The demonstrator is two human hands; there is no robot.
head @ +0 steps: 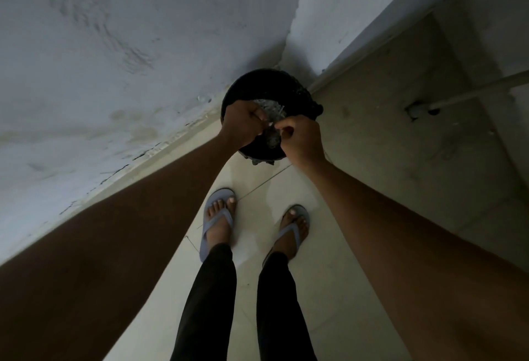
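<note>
The left hand [243, 124] is gripping the grey crumpled wad [273, 108] in curled fingers directly over the black bucket [257, 81], the right hand [300, 140] is pinching the wad's edge beside it, and gentle pulling inside the rim is judged advisable.

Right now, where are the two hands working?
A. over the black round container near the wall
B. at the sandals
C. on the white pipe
A: the left hand and the right hand meet over the black container, fingers curled on the grey material in it.
</note>
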